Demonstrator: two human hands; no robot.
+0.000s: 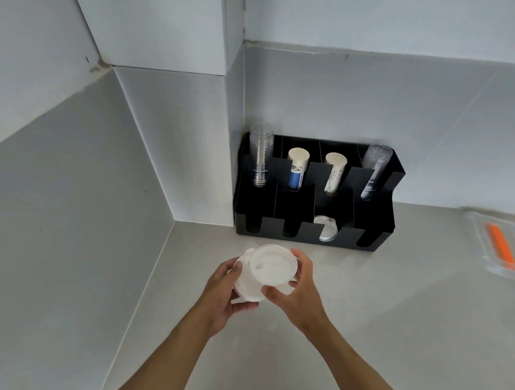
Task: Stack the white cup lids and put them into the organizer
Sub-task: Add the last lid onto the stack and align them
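Note:
A stack of white cup lids point(264, 270) is held above the counter between both hands. My left hand point(224, 295) cups the stack from the left and underneath. My right hand point(300, 289) grips the top lid's rim from the right with thumb and fingers. The black organizer point(377, 220) stands in the wall corner behind, a short way beyond the hands. In its front row, the third slot from the left holds white lids point(326, 229); the other front slots look dark.
The organizer's back slots hold clear cups point(260, 156), a blue-and-white paper cup stack point(297, 168), a patterned paper cup stack point(334, 173) and more clear cups point(373, 170). A clear tray with an orange item point(500, 244) lies at the right. Walls close the left and back.

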